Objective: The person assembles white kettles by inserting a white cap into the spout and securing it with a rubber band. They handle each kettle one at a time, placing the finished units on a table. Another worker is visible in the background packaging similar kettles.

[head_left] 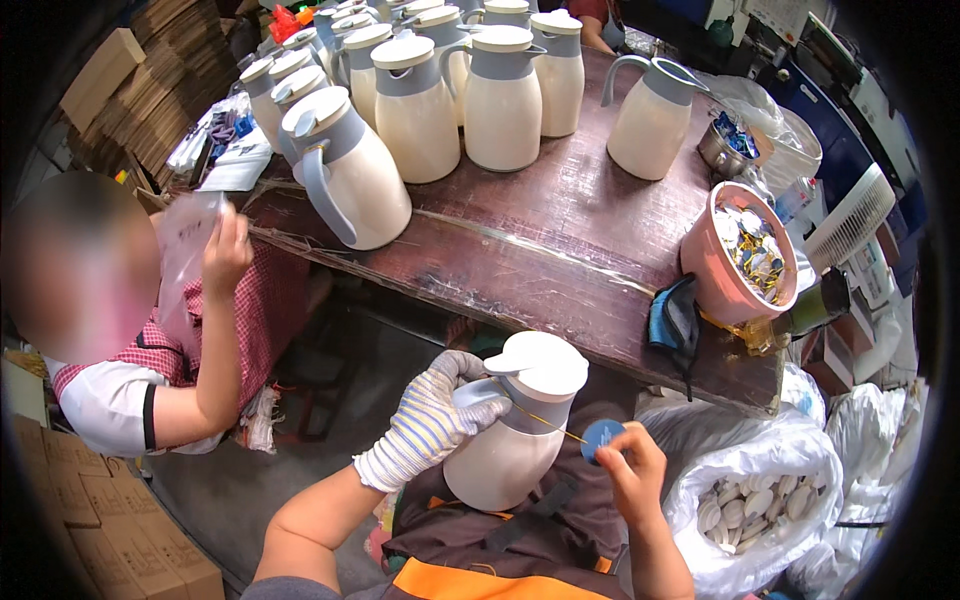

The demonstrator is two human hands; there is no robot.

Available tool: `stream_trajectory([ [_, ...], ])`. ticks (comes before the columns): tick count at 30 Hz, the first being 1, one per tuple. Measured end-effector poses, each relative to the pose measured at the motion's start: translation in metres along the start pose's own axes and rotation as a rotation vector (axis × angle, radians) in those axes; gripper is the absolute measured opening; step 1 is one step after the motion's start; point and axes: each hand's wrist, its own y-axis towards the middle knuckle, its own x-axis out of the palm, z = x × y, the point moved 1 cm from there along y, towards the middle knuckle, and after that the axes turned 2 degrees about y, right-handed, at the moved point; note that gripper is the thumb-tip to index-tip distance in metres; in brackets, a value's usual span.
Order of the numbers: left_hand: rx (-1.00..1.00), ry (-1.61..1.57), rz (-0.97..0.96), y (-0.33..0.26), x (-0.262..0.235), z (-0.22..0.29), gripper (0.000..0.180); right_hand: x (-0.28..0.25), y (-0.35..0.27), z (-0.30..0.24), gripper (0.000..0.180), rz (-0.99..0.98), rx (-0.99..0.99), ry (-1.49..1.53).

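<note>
Dark wooden counter (560, 240) carried many cream plastic jugs with grey collars (415, 105) and a pink bucket of tags (725, 275). Below it, the left hand (425, 420), in a striped glove, gripped the handle of a cream jug on the lap (510, 440). The bare right hand (628, 470) pinched a round blue tag (602, 436) on a thin cord just beside the jug.

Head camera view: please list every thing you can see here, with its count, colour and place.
Jug in hand: one, cream with grey collar, on the lap.
Round tag: one, blue, on a gold string to the jug's neck.
Jugs on table: more than ten, cream and grey, far side of the wooden table.
Pink tub: one, holding small tags, table's right edge.
White bag: one, holding pale round pieces, lower right.
Cardboard boxes: several, brown, lower left.
Co-worker: one, checked apron, left.
Left hand: striped glove, gripping the jug's handle.
Right hand: bare, pinching the tag.
</note>
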Motion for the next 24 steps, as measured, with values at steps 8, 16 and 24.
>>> stream_trajectory([
  [8,0.028,0.079,-0.096,-0.013,-0.01,-0.008,0.043,0.009,-0.012,-0.01,0.017,-0.354,-0.087,-0.432],
  [16,0.056,-0.025,0.048,-0.014,-0.014,-0.013,0.046,0.007,-0.019,-0.017,0.02,-0.441,0.046,-0.52],
  [24,0.357,-0.132,0.118,-0.028,-0.059,0.068,0.047,0.006,-0.025,-0.006,0.021,-0.445,0.077,-0.518],
])
